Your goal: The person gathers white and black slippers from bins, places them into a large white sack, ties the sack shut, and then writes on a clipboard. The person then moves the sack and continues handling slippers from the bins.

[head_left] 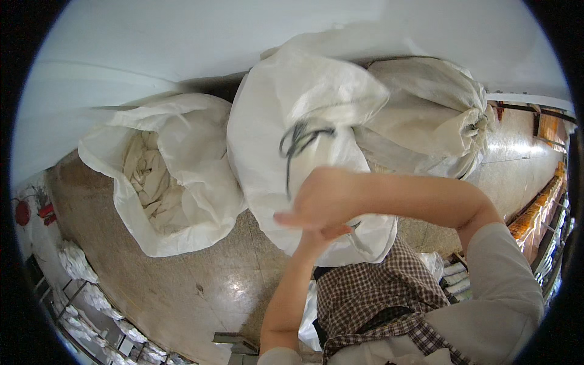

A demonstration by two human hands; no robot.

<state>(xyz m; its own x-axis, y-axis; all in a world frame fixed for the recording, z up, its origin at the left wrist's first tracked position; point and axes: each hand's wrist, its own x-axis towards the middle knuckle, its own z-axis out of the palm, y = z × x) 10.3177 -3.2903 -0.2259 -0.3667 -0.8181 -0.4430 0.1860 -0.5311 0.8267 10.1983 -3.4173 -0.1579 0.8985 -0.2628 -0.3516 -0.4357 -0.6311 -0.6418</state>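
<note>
A large white woven sack (261, 121) stands in front of me, its gathered mouth drawn toward my body. My left hand (317, 240) is closed on the gathered sack, partly hidden under the other hand; loose sack cloth sticks out past it. Crossing above is my right hand (325, 194), blurred by motion, its thumb side pointing left. A thin black cord (301, 139), also smeared, loops over the sack and runs down to the right hand, which appears closed on it. The finger details are not sharp.
To the left, an open white sack (201, 188) holds pale cloth-like pieces (146, 170). A tied, greyer sack (420, 103) lies to the right. Behind them rises a white wall (213, 36). White bundles (79, 261) sit at lower left, and racks (547, 213) line the right edge.
</note>
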